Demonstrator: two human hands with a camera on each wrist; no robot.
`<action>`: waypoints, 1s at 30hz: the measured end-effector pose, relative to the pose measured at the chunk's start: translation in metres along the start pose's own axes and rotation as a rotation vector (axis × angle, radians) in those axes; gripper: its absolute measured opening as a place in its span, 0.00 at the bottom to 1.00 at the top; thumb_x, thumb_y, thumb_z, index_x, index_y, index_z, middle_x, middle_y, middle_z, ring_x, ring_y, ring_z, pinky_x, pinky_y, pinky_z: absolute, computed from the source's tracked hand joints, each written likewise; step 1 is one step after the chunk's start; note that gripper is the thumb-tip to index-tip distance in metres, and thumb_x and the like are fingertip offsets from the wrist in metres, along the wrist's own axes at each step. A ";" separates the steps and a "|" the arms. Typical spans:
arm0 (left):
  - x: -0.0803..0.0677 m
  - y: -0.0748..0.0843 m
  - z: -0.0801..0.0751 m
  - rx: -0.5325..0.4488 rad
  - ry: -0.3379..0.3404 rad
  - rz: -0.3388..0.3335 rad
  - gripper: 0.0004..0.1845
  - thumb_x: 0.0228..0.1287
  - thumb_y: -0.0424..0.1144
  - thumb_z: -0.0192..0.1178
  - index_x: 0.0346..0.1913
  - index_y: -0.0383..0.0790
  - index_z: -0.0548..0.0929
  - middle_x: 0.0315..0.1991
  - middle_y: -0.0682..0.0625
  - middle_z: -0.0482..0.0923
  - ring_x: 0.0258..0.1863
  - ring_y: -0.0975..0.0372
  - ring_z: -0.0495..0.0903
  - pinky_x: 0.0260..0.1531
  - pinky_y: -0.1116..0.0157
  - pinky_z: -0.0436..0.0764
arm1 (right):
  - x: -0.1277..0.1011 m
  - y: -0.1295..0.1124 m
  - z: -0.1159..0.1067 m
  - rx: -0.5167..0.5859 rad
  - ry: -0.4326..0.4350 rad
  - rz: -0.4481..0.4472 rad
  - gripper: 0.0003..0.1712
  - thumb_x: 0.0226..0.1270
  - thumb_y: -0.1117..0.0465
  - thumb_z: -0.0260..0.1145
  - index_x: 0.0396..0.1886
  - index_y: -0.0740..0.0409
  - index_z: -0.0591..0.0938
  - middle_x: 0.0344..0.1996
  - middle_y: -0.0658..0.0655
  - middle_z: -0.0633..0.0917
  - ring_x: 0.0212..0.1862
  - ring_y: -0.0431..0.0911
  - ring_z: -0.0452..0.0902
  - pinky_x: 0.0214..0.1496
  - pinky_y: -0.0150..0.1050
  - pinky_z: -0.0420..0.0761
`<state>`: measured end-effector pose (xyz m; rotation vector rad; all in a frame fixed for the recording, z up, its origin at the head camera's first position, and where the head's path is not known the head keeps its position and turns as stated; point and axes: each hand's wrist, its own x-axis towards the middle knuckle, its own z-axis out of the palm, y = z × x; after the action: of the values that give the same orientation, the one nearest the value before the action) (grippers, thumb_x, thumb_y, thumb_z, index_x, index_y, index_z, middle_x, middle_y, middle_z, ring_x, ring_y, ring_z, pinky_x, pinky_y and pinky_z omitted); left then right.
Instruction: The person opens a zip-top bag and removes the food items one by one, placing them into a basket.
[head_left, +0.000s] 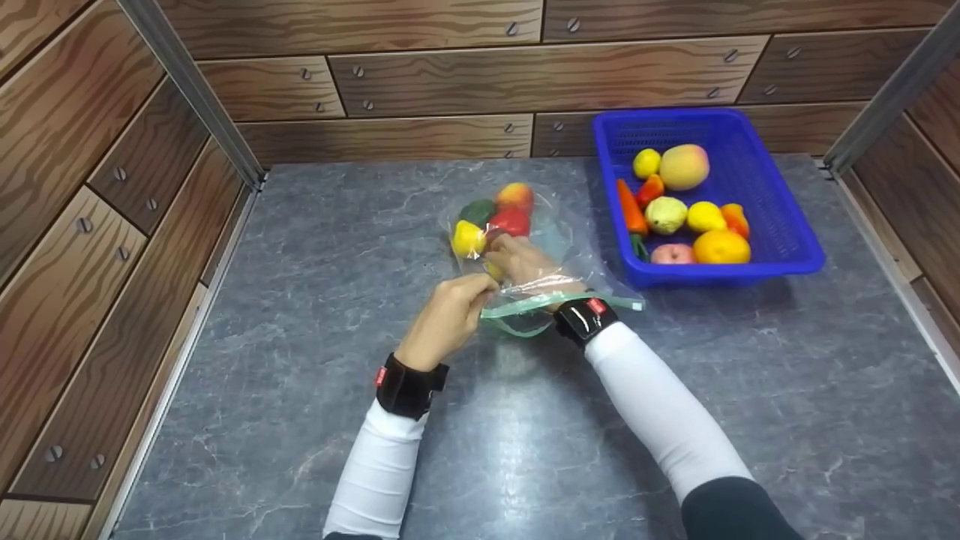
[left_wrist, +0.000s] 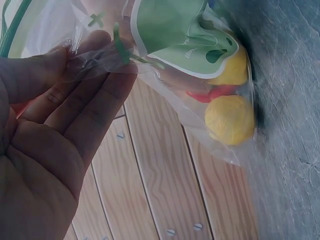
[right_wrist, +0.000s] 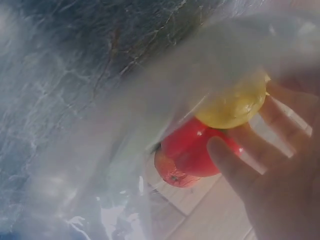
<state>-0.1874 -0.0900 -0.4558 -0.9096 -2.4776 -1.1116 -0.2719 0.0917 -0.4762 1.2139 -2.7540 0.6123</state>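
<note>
A clear zip bag (head_left: 559, 225) with a green zip strip lies in the middle of the table, its mouth toward me. Inside it are a red-orange fruit (head_left: 515, 196), a red pepper-like piece (head_left: 511, 222), a dark green piece (head_left: 478, 212) and a yellow fruit (head_left: 469, 238). My left hand (head_left: 448, 315) pinches the left edge of the bag's mouth between thumb and fingers. My right hand (head_left: 529, 268) reaches through the mouth into the bag. In the right wrist view its fingers are spread and fairly straight, against a yellow fruit (right_wrist: 235, 105) beside the red piece.
A blue plastic basket (head_left: 806, 251) stands at the right, close to the bag. It holds several pieces of toy produce, among them a carrot (head_left: 631, 208), an orange (head_left: 721, 247) and a large peach (head_left: 684, 166). Wood-patterned panels (head_left: 435, 82) wall the table at the back and sides.
</note>
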 end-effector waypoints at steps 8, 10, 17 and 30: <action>-0.001 0.001 -0.001 0.009 -0.010 -0.014 0.06 0.72 0.26 0.60 0.43 0.33 0.87 0.42 0.44 0.88 0.44 0.56 0.88 0.46 0.67 0.86 | -0.006 -0.004 -0.013 0.000 0.033 0.147 0.26 0.52 0.70 0.72 0.55 0.69 0.82 0.58 0.63 0.80 0.55 0.60 0.78 0.60 0.50 0.82; -0.001 0.001 -0.001 0.010 -0.014 -0.016 0.06 0.72 0.26 0.60 0.44 0.34 0.87 0.43 0.44 0.88 0.45 0.56 0.88 0.47 0.67 0.86 | -0.008 -0.004 -0.015 -0.003 0.021 0.211 0.28 0.53 0.70 0.72 0.56 0.69 0.81 0.59 0.62 0.79 0.54 0.60 0.79 0.59 0.51 0.83; -0.001 0.001 0.000 0.015 -0.014 -0.007 0.07 0.73 0.26 0.59 0.44 0.34 0.87 0.43 0.44 0.88 0.45 0.56 0.88 0.47 0.66 0.86 | -0.011 -0.002 -0.021 -0.027 -0.095 0.460 0.25 0.61 0.59 0.73 0.53 0.67 0.76 0.52 0.64 0.80 0.45 0.62 0.83 0.47 0.56 0.87; 0.000 0.001 0.000 0.006 -0.015 -0.016 0.07 0.72 0.26 0.60 0.44 0.34 0.87 0.43 0.44 0.88 0.45 0.55 0.88 0.49 0.67 0.86 | -0.018 0.010 -0.019 0.045 -0.100 0.456 0.14 0.64 0.62 0.69 0.44 0.67 0.79 0.31 0.62 0.83 0.31 0.53 0.81 0.33 0.45 0.85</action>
<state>-0.1867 -0.0893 -0.4549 -0.9010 -2.5033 -1.1058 -0.2688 0.1175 -0.4663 0.6296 -3.1391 0.6625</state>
